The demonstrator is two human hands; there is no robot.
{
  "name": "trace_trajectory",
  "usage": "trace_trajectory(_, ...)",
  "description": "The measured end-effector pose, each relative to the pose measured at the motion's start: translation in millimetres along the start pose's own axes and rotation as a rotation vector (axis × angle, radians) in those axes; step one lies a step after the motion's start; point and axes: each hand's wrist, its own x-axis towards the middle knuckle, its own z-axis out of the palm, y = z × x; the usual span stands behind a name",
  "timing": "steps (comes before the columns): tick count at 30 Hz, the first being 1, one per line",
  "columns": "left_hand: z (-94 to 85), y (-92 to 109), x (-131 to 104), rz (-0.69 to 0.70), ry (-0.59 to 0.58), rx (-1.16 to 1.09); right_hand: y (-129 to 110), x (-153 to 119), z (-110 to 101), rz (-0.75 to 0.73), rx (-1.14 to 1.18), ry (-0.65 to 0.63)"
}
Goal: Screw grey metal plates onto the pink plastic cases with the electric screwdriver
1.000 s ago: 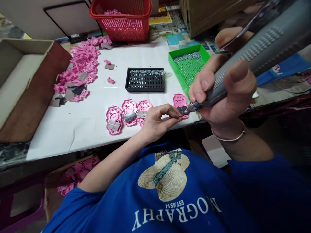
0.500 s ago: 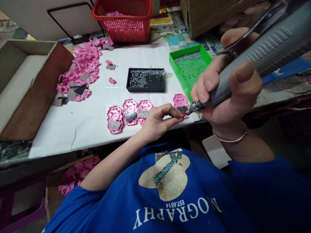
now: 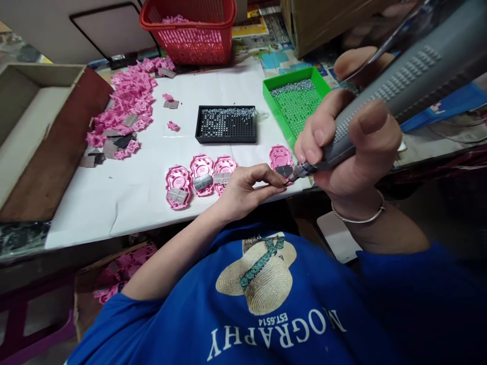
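My right hand is wrapped round a grey electric screwdriver. Its bit points down and left, meeting the lower end of a pink plastic casing near the table's front edge. A dark plate lies across that casing. My left hand pinches the casing's lower end with thumb and index finger, right beside the bit; the fingertips hide what exactly is between them. Left of this hand lie three more pink casings, each with a metal plate on it, the nearest partly behind my hand.
A black screw tray and a green screw tray hold screws beyond my hands. Pink parts are heaped at the left, beside a wooden box. A red basket and a cardboard box stand at the back.
The whole view has shifted slightly. The screwdriver and my right hand have moved a little left; my left hand keeps its pinch at the casing.
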Motion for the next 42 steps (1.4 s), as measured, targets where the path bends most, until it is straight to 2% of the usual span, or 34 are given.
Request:
trace_trajectory(4, -3.0, -6, 2, 0.061, 0.114, 0.263, 17, 8, -8, -0.241, 0.051, 0.071)
trace_trajectory(6, -2.7, -11, 5, 0.118, 0.129, 0.431, 24, 11, -13, -0.299, 0.046, 0.106)
trace_trajectory(8, -0.4, -18, 8, 0.128, 0.085, 0.523, 27, 12, -17, -0.277, 0.02, 0.111)
trace_trajectory(13, 7.6, -27, 12, 0.039, 0.022, 0.6, 30, 8, -27, -0.163, -0.042, 0.116)
trace_trajectory(19, 6.7, -26, 13, 0.033, -0.035, 0.657, 32, 7, -31, -0.193, -0.069, 0.056)
trace_trajectory(21, 6.1, -25, 12, 0.026, -0.035, 0.642, 35, 9, -32, -0.21, -0.06, 0.024)
trace_trajectory(26, 7.1, -22, 10, -0.033, -0.043, 0.636, 49, 16, -32, -0.362, -0.003, 0.001)
trace_trajectory(31, 7.6, -21, 9, -0.029, -0.06, 0.665, 48, 16, -30, -0.273, -0.08, 0.073)
trace_trajectory(37, 9.2, -22, 9, -0.016, -0.034, 0.668, 39, 4, -29, -0.147, -0.078, -0.004)
trace_trajectory(40, 10.3, -22, 8, -0.014, -0.022, 0.687, 39, 3, -29, -0.2, -0.041, -0.01)
trace_trajectory(42, 10.8, -22, 8, -0.003, -0.018, 0.703, 39, 3, -29, -0.177, -0.071, -0.024)
